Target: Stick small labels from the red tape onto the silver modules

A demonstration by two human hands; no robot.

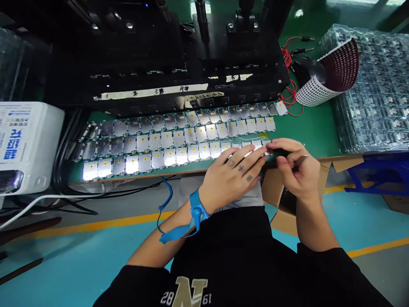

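Rows of small circuit boards with silvery metal plates [167, 140], each with a yellow dot, lie along the bench. My left hand [231, 179], with a blue wrist strap [196, 209], rests with its fingers stretched over the right part of the nearest row, hiding several boards. At that row's right end, the index fingertip of my right hand [298, 170] touches the last board [267, 145]. The right thumb is bent and apart from that fingertip, and the other fingers are curled. Nothing shows in its grasp.
Behind the rows stands a black test fixture [159, 91] with switches and numbered tape. Clear plastic trays [373, 94] are stacked at right, beside a perforated curled sheet [315, 91] and red wires [292, 91]. A white device [32, 145] and cables occupy the left.
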